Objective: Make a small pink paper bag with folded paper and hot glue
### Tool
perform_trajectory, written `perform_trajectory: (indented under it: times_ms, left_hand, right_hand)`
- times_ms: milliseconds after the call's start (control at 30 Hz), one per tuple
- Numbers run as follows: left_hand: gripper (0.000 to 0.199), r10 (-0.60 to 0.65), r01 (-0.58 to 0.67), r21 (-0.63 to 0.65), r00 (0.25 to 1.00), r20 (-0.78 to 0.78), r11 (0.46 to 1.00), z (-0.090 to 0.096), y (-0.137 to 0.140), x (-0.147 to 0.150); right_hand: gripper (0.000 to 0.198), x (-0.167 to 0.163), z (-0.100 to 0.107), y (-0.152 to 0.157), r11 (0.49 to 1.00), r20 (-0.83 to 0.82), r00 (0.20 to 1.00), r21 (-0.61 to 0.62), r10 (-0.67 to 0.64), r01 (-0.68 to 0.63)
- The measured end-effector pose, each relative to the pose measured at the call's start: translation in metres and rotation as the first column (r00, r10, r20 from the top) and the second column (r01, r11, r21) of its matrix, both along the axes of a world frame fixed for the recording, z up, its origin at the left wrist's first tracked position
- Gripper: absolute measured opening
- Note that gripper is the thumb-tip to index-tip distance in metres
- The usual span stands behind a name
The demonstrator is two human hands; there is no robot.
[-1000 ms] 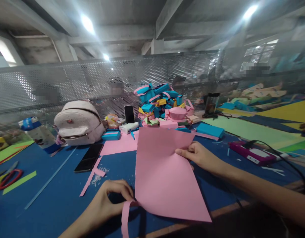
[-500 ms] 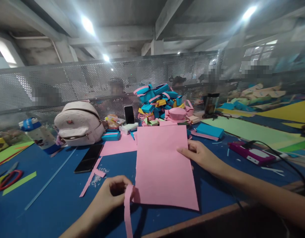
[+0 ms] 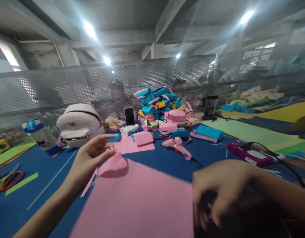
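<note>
My left hand [image 3: 96,153] pinches a curled pink paper strip [image 3: 115,162] between thumb and fingers, over the far left corner of a large pink paper sheet [image 3: 142,201]. The sheet extends past the bottom of the view. At its right edge is my right hand [image 3: 223,186], palm down with fingers bent downward and smeared by motion; whether they grip the sheet cannot be made out. Beyond the sheet lies a pink hot glue gun [image 3: 177,147] with a small orange light. A folded pink paper box [image 3: 144,138] sits left of it.
Paper boxes in blue, pink and yellow form a pile [image 3: 162,105] at the back. Left are a white backpack [image 3: 78,124], a bottle [image 3: 42,137] and scissors [image 3: 12,178]. A purple device [image 3: 250,153] with a cable and green sheets [image 3: 254,132] lie right.
My left hand has moved up and away with the strip. The pink sheet has come nearer me, uncovering the glue gun and pink box. My right hand has shifted down and turned palm down.
</note>
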State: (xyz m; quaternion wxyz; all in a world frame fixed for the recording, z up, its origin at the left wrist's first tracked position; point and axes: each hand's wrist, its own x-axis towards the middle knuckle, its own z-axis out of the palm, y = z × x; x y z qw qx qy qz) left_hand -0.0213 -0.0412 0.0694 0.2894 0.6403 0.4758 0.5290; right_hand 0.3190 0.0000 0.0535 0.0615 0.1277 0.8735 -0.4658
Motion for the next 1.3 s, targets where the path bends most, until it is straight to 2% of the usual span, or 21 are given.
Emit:
perform_trajectory:
  times_ms: [33,100,167,200,267,367,500,600,667,733,833,967,1067,1167,1300]
  left_hand:
    - [0.045,-0.083,0.083,-0.025,0.996,-0.024,0.996,0.007,0.002,0.003]
    - [0.054,-0.259,0.248,-0.139,0.964,-0.065,0.959,0.017,0.007,0.013]
    - [0.061,-0.396,0.361,-0.259,0.914,-0.093,0.896,0.02,0.013,0.026]
    - [0.063,-0.445,0.398,-0.303,0.889,-0.106,0.866,0.019,0.016,0.034]
    - [0.066,-0.516,0.448,-0.352,0.847,-0.127,0.822,0.014,0.023,0.047]
    - [0.064,-0.547,0.466,-0.369,0.823,-0.151,0.804,0.002,0.034,0.058]
    - [0.053,-0.539,0.439,-0.401,0.823,-0.179,0.804,-0.018,0.047,0.049]
    - [0.034,-0.577,0.424,-0.498,0.792,-0.202,0.757,-0.037,0.053,0.038]
    - [0.028,-0.598,0.409,-0.546,0.77,-0.225,0.732,-0.049,0.054,0.034]
    - [0.034,-0.594,0.387,-0.555,0.762,-0.256,0.736,-0.058,0.054,0.035]
    - [0.037,-0.574,0.358,-0.541,0.76,-0.305,0.761,-0.065,0.053,0.038]
    - [0.031,-0.579,0.351,-0.531,0.734,-0.355,0.771,-0.064,0.051,0.043]
    - [0.034,-0.554,0.322,-0.511,0.727,-0.406,0.797,-0.061,0.048,0.045]
    - [0.032,-0.486,0.265,-0.458,0.732,-0.477,0.848,-0.061,0.044,0.047]
    - [0.031,-0.409,0.208,-0.391,0.726,-0.553,0.897,-0.064,0.041,0.051]
  right_hand:
    - [0.036,-0.002,0.004,0.005,1.0,-0.018,1.0,0.005,-0.006,0.006]
    - [0.036,-0.01,0.008,0.015,0.974,-0.177,0.966,0.087,-0.19,0.207]
    - [0.035,-0.025,0.007,0.021,0.891,-0.398,0.843,0.117,-0.363,0.439]
    - [0.034,-0.034,0.005,0.022,0.875,-0.433,0.805,0.071,-0.406,0.48]
    - [0.034,-0.053,-0.001,0.023,0.913,-0.405,0.828,-0.042,-0.387,0.406]
    - [0.028,-0.074,-0.014,0.024,0.926,-0.349,0.859,-0.098,-0.374,0.364]
    - [0.016,-0.084,-0.031,0.034,0.906,-0.304,0.854,-0.142,-0.423,0.398]
    - [0.01,-0.085,-0.043,0.041,0.879,-0.286,0.832,-0.192,-0.476,0.437]
    - [0.01,-0.086,-0.051,0.045,0.866,-0.27,0.825,-0.219,-0.497,0.45]
    - [0.012,-0.088,-0.058,0.046,0.871,-0.256,0.835,-0.219,-0.487,0.44]
    - [0.016,-0.089,-0.064,0.047,0.904,-0.271,0.863,-0.143,-0.427,0.402]
    - [0.018,-0.089,-0.062,0.047,0.924,-0.321,0.878,0.019,-0.355,0.381]
    - [0.02,-0.089,-0.061,0.049,0.922,-0.363,0.875,0.092,-0.322,0.377]
    - [0.021,-0.091,-0.066,0.052,0.92,-0.382,0.858,0.049,-0.343,0.389]
    - [0.021,-0.094,-0.078,0.052,0.883,-0.352,0.811,-0.147,-0.467,0.445]
